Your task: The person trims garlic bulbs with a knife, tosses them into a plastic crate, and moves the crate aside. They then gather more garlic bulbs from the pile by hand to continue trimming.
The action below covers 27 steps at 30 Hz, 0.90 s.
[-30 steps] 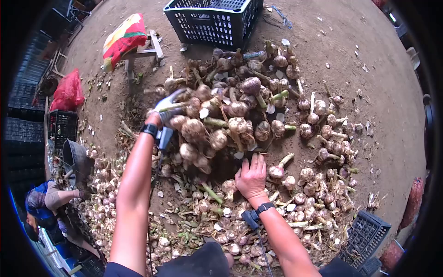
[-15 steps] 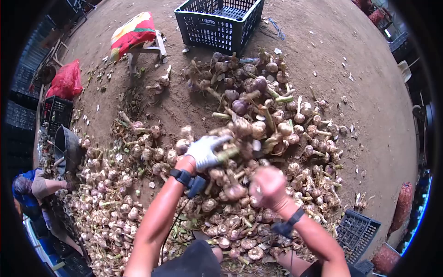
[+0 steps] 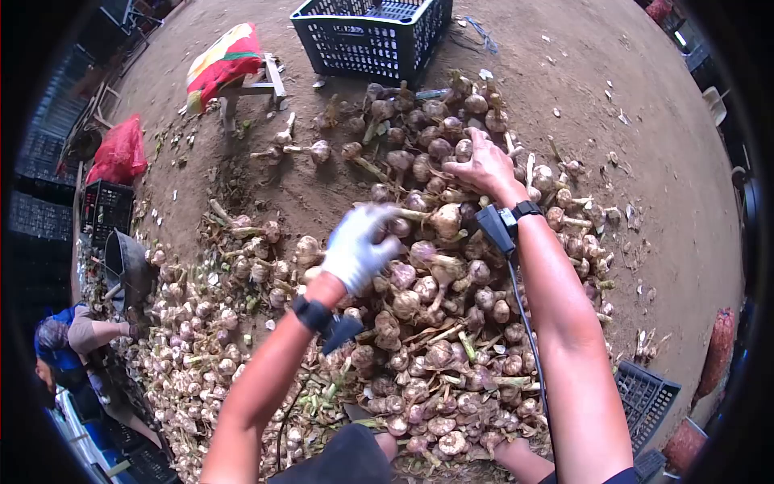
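Note:
My left hand [image 3: 361, 246], in a white glove, is blurred over the middle of a heap of garlic. Its thumb and fingers are apart, beside the stem of a large garlic bulb [image 3: 445, 220]. My bare right hand [image 3: 486, 168] reaches to the far part of the heap. Its fingers spread around a garlic bulb [image 3: 463, 150] lying among others, with no firm grip visible. Purplish-white bulbs with cut stems lie below and between both hands. Each wrist wears a black strap with a small device.
A black plastic crate [image 3: 355, 48] stands beyond the heap, near a small stool [image 3: 256, 87] with a colourful cloth. Another crate [image 3: 645, 399] lies at right. A person in blue [image 3: 60, 335] works at far left beside a dark bucket [image 3: 127, 262]. Loose bulbs cover the left ground.
My right hand has moved forward from the near heap to its far part, its fingers opening. The left hand has shifted slightly, and the stem at its fingers is no longer there.

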### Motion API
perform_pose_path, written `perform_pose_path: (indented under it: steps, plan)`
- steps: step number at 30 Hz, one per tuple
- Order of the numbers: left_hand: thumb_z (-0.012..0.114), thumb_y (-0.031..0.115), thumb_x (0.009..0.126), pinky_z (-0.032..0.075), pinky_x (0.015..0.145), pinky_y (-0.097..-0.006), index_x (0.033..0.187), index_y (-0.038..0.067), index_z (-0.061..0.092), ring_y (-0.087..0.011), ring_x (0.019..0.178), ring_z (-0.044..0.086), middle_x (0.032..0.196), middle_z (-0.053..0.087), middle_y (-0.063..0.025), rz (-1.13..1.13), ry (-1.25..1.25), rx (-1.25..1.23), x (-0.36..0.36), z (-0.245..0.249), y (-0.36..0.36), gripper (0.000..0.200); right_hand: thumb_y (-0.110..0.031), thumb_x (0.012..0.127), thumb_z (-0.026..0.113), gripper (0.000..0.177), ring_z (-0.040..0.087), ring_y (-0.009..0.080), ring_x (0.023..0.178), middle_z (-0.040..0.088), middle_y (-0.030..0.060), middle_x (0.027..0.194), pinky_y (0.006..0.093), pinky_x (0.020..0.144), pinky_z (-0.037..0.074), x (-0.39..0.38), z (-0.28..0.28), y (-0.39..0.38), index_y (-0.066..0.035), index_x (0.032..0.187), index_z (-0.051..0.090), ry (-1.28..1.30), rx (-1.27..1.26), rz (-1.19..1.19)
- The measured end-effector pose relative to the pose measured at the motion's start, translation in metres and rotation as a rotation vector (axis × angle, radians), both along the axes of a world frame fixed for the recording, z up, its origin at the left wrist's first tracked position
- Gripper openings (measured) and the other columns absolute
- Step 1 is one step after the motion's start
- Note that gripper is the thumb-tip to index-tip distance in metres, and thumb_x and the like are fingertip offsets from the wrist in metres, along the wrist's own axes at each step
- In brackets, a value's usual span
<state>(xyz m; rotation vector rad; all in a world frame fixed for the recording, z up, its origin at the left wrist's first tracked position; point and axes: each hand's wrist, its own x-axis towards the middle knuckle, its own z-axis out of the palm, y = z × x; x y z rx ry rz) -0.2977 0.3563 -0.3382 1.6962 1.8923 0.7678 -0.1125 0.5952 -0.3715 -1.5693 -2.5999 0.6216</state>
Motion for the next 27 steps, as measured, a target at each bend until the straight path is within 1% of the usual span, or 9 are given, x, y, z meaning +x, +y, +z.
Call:
perform_pose_path:
  steps: [2, 5, 8, 11, 13, 17, 19, 21, 27]
  plan:
    - [0.076, 0.029, 0.076, 0.047, 0.104, -0.0446, 0.138, 0.013, 0.053, -0.0412, 0.121, 0.055, 0.135, 0.053, -0.0241, 0.072, 0.125, 0.035, -0.023, -0.017, 0.03, 0.068, -0.061, 0.073, 0.072, 0.101, 0.06, 0.0345, 0.121, 0.061, 0.0217, 0.132, 0.0476, 0.104, 0.046, -0.005, 0.008, -0.008, -0.007, 0.15, 0.034, -0.048, -0.006, -0.008]
    - [0.079, 0.04, 0.073, 0.042, 0.109, -0.0434, 0.151, 0.014, 0.038, -0.0396, 0.128, 0.051, 0.14, 0.049, -0.0278, 0.145, 0.193, -0.209, -0.041, -0.047, 0.072, 0.093, -0.055, 0.075, 0.073, 0.085, 0.065, 0.0351, 0.113, 0.07, 0.0181, 0.115, 0.0545, 0.102, 0.044, -0.006, 0.006, -0.01, -0.003, 0.137, 0.045, -0.187, -0.068, 0.059]
    - [0.08, 0.057, 0.072, 0.043, 0.108, -0.0406, 0.155, 0.01, 0.031, -0.0344, 0.125, 0.058, 0.134, 0.058, -0.0287, 0.078, -0.234, -0.338, -0.033, -0.072, 0.092, 0.107, -0.052, 0.075, 0.073, 0.073, 0.066, 0.0361, 0.111, 0.071, 0.0186, 0.111, 0.0534, 0.096, 0.045, 0.003, 0.005, -0.019, -0.004, 0.126, 0.051, -0.191, -0.073, 0.125]
    - [0.076, 0.064, 0.072, 0.045, 0.104, -0.0437, 0.15, 0.012, 0.042, -0.0421, 0.117, 0.061, 0.131, 0.062, -0.0227, 0.027, 0.015, -0.331, 0.003, -0.056, 0.09, 0.1, -0.049, 0.073, 0.074, 0.065, 0.066, 0.04, 0.102, 0.071, 0.022, 0.104, 0.0515, 0.089, 0.045, 0.015, 0.006, -0.027, -0.004, 0.116, 0.054, -0.176, -0.04, 0.271]
    - [0.079, 0.056, 0.074, 0.047, 0.104, -0.039, 0.151, 0.017, 0.041, -0.0362, 0.12, 0.062, 0.126, 0.065, -0.0242, -0.027, 0.074, -0.306, 0.005, -0.062, 0.081, 0.094, -0.048, 0.073, 0.073, 0.064, 0.066, 0.0413, 0.1, 0.071, 0.0223, 0.102, 0.0506, 0.09, 0.045, 0.029, 0.003, -0.035, -0.004, 0.114, 0.054, -0.144, 0.009, 0.304]
    - [0.08, 0.042, 0.079, 0.049, 0.102, -0.0353, 0.154, 0.02, 0.038, -0.021, 0.115, 0.063, 0.139, 0.058, -0.0161, -0.13, -0.329, -0.435, 0.012, -0.075, 0.052, 0.088, -0.033, 0.075, 0.067, 0.052, 0.066, 0.0403, 0.096, 0.069, 0.0241, 0.094, 0.0476, 0.087, 0.051, 0.053, 0.021, -0.064, -0.002, 0.115, 0.053, -0.153, -0.181, 0.32]
    - [0.077, 0.046, 0.079, 0.043, 0.109, -0.0357, 0.153, 0.023, 0.039, -0.0272, 0.129, 0.056, 0.143, 0.056, -0.0179, -0.209, -0.415, -0.518, 0.024, -0.067, 0.031, 0.086, -0.036, 0.071, 0.07, 0.057, 0.067, 0.0431, 0.085, 0.068, 0.026, 0.088, 0.0513, 0.077, 0.054, 0.08, 0.001, -0.091, -0.003, 0.113, 0.049, -0.035, -0.052, 0.391]
    - [0.077, 0.045, 0.079, 0.04, 0.112, -0.0353, 0.152, 0.024, 0.041, -0.0268, 0.132, 0.053, 0.147, 0.052, -0.0172, -0.232, -0.501, -0.653, 0.04, -0.059, 0.015, 0.084, -0.033, 0.07, 0.07, 0.057, 0.066, 0.0441, 0.08, 0.067, 0.0253, 0.083, 0.0518, 0.075, 0.054, 0.106, -0.002, -0.114, -0.003, 0.112, 0.047, -0.083, -0.245, 0.379]
    - [0.07, 0.046, 0.079, 0.048, 0.101, -0.0453, 0.146, 0.023, 0.05, -0.037, 0.117, 0.06, 0.13, 0.061, -0.0204, -0.448, -0.269, -0.455, 0.097, -0.038, -0.007, 0.073, -0.032, 0.069, 0.073, 0.057, 0.065, 0.0453, 0.081, 0.066, 0.0253, 0.081, 0.0528, 0.073, 0.052, 0.173, 0.023, -0.169, -0.005, 0.11, 0.045, -0.045, -0.301, 0.242]
